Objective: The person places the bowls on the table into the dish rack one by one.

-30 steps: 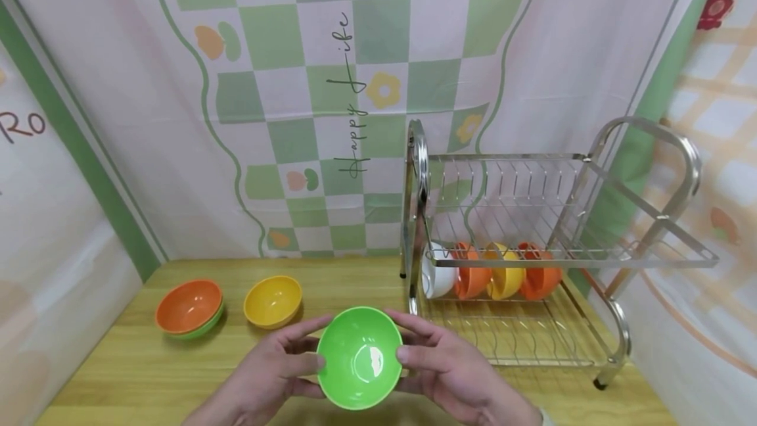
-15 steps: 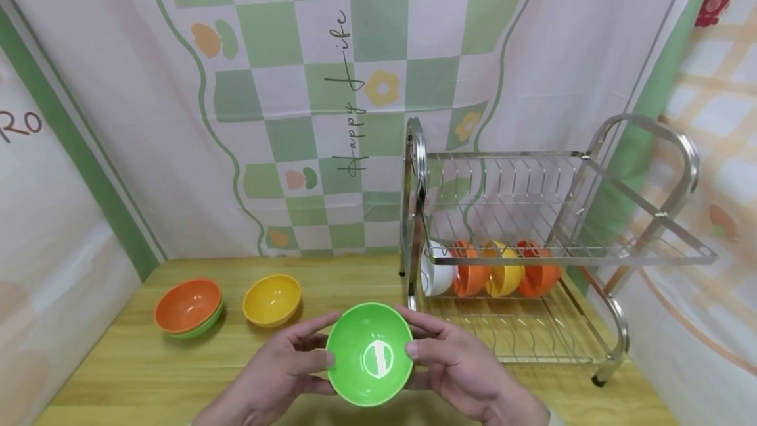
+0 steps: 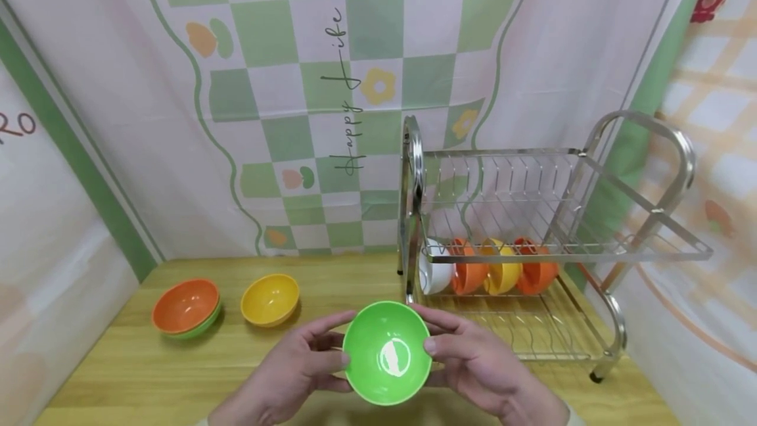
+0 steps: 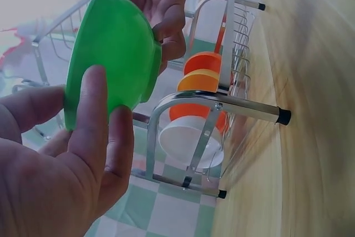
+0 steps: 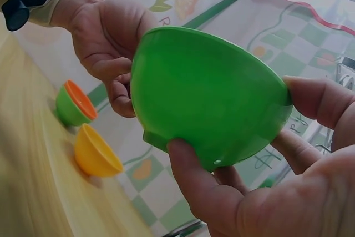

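A bright green bowl (image 3: 387, 354) is held above the front of the table, its inside turned toward the head camera. The left hand (image 3: 298, 367) grips its left side, thumb at the rim and fingers around the outer wall. On the opposite side the right hand (image 3: 479, 363) holds it the same way. The left wrist view shows the green bowl (image 4: 113, 54) clear of the table, both hands on it. In the right wrist view, fingertips touch the outside of the green bowl (image 5: 205, 98) near its foot.
A two-tier metal dish rack (image 3: 562, 258) stands at right. Its lower tier holds a white bowl (image 3: 434, 271), two orange bowls and a yellow one on edge. On the table's left, an orange bowl (image 3: 186, 306) sits in a green one, beside a yellow bowl (image 3: 270, 300).
Both hands have carried the green bowl a little to the right, toward the rack, with their grip unchanged. The head view has shifted slightly. The other bowls stay in place.
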Motion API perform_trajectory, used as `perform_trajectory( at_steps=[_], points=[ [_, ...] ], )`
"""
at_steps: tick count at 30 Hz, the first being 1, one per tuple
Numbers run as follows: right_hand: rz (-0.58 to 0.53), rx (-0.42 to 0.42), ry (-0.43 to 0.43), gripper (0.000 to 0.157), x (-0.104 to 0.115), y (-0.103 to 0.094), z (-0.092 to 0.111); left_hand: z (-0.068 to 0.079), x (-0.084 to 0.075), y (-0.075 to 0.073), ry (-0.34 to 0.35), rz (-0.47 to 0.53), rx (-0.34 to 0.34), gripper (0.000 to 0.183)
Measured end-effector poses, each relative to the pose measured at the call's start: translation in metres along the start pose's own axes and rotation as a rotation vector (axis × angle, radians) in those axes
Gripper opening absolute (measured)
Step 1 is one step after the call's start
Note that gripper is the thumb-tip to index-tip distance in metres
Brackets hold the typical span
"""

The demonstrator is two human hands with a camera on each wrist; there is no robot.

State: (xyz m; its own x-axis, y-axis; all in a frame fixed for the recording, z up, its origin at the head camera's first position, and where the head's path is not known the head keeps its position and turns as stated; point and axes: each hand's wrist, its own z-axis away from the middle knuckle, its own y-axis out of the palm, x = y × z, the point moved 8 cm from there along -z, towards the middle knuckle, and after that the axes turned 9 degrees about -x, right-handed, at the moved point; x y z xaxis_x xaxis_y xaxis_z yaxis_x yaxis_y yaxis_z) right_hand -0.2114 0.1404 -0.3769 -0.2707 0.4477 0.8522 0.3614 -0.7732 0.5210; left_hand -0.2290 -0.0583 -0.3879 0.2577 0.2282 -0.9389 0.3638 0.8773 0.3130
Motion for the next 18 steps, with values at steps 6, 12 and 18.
perform_trajectory(
  at_steps=[6,12,18],
  points=[
    [-0.043,0.051,0.008,0.050,0.008,-0.006,0.007,-0.002,-0.004,0.009,0.071,-0.076,0.088,0.054],
    [-0.101,0.107,-0.021,0.053,0.028,-0.021,0.018,-0.017,-0.001,0.010,0.110,-0.184,0.063,0.054],
    [-0.115,0.147,-0.065,0.055,0.053,-0.041,0.030,-0.042,0.004,0.011,0.108,-0.287,-0.068,0.062]
  ],
)
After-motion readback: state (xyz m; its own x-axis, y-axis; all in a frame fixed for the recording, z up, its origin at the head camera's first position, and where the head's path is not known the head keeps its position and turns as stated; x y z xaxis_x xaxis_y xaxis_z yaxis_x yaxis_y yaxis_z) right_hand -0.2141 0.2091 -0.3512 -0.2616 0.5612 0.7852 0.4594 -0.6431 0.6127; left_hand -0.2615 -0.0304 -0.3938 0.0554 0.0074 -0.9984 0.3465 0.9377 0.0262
